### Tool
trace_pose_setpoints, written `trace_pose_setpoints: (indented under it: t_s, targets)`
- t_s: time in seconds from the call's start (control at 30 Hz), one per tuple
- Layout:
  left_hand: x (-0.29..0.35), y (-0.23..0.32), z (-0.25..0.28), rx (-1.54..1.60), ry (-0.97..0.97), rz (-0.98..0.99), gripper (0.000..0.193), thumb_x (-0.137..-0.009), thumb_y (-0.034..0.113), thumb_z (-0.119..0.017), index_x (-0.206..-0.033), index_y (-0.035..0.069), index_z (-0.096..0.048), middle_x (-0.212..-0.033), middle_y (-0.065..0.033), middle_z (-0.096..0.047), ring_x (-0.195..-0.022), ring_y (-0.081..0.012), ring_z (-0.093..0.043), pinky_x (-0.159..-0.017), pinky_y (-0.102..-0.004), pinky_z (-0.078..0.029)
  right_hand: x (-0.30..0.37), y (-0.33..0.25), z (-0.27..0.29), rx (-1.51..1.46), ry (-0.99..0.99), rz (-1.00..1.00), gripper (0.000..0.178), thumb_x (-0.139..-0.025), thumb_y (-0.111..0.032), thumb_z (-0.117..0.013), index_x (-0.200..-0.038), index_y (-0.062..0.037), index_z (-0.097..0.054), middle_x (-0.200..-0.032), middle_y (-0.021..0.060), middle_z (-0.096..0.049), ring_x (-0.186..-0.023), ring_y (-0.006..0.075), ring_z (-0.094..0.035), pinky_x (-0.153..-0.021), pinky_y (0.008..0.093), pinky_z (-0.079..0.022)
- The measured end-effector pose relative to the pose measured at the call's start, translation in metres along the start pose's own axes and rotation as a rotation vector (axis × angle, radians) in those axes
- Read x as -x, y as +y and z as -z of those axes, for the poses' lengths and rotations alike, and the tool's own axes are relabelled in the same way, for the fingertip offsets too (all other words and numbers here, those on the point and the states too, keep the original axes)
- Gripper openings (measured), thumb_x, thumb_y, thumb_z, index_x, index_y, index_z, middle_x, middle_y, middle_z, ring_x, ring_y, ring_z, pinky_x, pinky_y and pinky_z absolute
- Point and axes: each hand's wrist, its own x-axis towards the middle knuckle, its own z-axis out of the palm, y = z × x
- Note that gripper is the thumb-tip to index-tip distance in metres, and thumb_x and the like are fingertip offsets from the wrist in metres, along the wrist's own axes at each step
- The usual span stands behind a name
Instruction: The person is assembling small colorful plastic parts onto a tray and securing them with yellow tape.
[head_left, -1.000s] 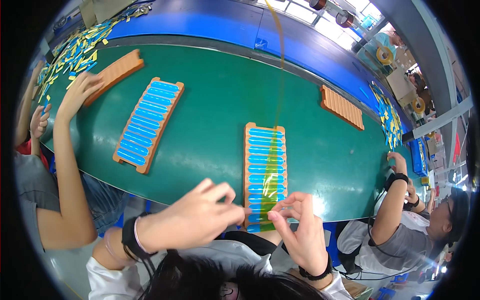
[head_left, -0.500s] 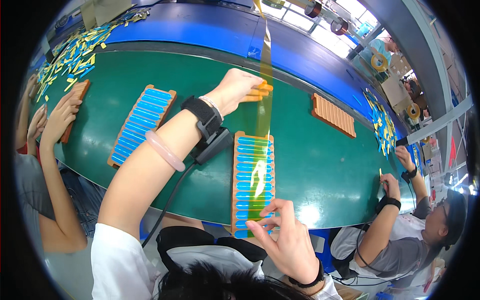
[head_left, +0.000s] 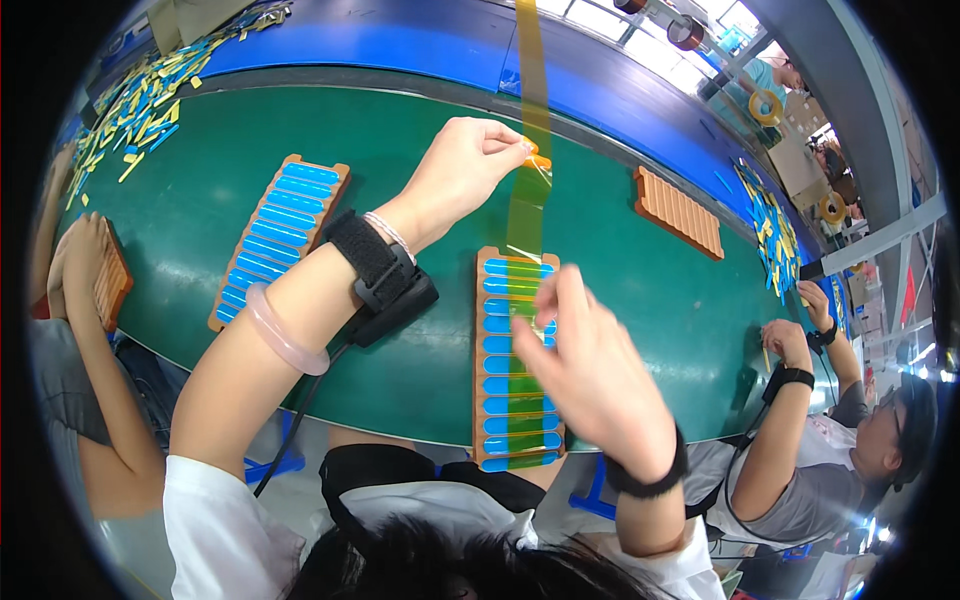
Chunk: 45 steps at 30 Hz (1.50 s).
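Note:
An amber, see-through tape strip (head_left: 526,216) runs down from the top of the view. It lies lengthwise over a brown grooved tray (head_left: 482,375) whose rows hold blue, rounded strips (head_left: 495,345), as far as the tray's near end. My left hand (head_left: 465,165), beyond the tray's far end, pinches the tape between thumb and fingers, and the tape creases there. Above the middle of the tray is my right hand (head_left: 605,375), blurred, its thumb and forefinger apart. Whether its fingertips touch the tape is hard to make out.
A second filled tray (head_left: 285,235) lies to the left, and a brown grooved tray (head_left: 678,212) at the far right. Loose blue and yellow strips are heaped at the far left (head_left: 150,110) and right (head_left: 768,228). Co-workers' hands are at both sides, the left ones on a brown tray (head_left: 116,280).
My right hand has let go of the tape's near end and moved up along the tray. The tape now lies closer to the strips. My left hand still grips the tape, slightly farther away.

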Motion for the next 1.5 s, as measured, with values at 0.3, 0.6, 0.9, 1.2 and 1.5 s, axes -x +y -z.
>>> trace_pose_setpoints:
  t_s: [0.3,0.6,0.9,1.2,1.5]
  targets:
    - [-0.003,-0.007,0.012,-0.299,-0.061,0.012,0.023,-0.084,0.018,-0.054,-0.093,-0.002,-0.058,-0.094,-0.0116,-0.062,-0.088,-0.0144,-0.057,-0.076,-0.0250,-0.043,-0.074,0.011,0.004,0.134,-0.071,-0.007,0.025,-0.082,-0.018,-0.047,-0.089,0.0045,-0.039,-0.079,0.0183,-0.053,-0.058,0.0236,-0.059,-0.057,0.0331,-0.045]
    - [0.018,-0.005,0.016,-1.708,0.059,-0.385,0.060,-0.084,0.034,-0.048,-0.123,-0.010,-0.034,-0.124,-0.0252,-0.041,-0.119,-0.0358,-0.036,-0.086,-0.0459,-0.038,-0.083,0.019,0.007,-0.018,-0.048,0.040,0.031,-0.079,-0.018,-0.048,-0.089,0.0108,-0.042,-0.086,0.0302,-0.053,-0.080,0.0438,-0.054,-0.073,0.0437,-0.046]
    - [0.008,0.019,0.007,-0.741,-0.340,0.307,0.044,-0.084,0.037,-0.051,-0.097,-0.005,-0.051,-0.112,-0.0180,-0.048,-0.117,-0.0304,-0.035,-0.093,-0.0336,-0.031,-0.052,0.064,0.041,0.402,0.023,0.349,0.029,-0.079,-0.015,-0.048,-0.101,0.0032,-0.039,-0.097,0.0181,-0.052,-0.079,0.0214,-0.058,-0.068,0.0316,-0.044]
    - [0.024,0.067,0.005,0.469,-0.140,0.140,0.032,-0.088,0.033,-0.044,-0.094,0.004,-0.055,-0.104,-0.0105,-0.057,-0.100,-0.0214,-0.052,-0.088,-0.0337,-0.039,-0.020,0.084,0.055,0.069,0.064,-0.013,0.032,-0.077,-0.011,-0.057,-0.103,0.0009,-0.043,-0.098,0.0170,-0.051,-0.083,0.0297,-0.055,-0.071,0.0359,-0.044]
    - [0.075,0.094,0.040,0.652,-0.200,0.303,0.051,-0.090,0.037,-0.033,-0.122,-0.003,-0.031,-0.124,-0.0252,-0.040,-0.104,-0.0336,-0.052,-0.085,-0.0430,-0.046,-0.015,0.012,-0.008,0.537,-0.367,-0.082,0.095,-0.069,-0.039,-0.066,-0.136,-0.0041,-0.009,-0.107,0.0186,-0.041,-0.099,0.0298,-0.045,-0.070,0.0468,-0.045]
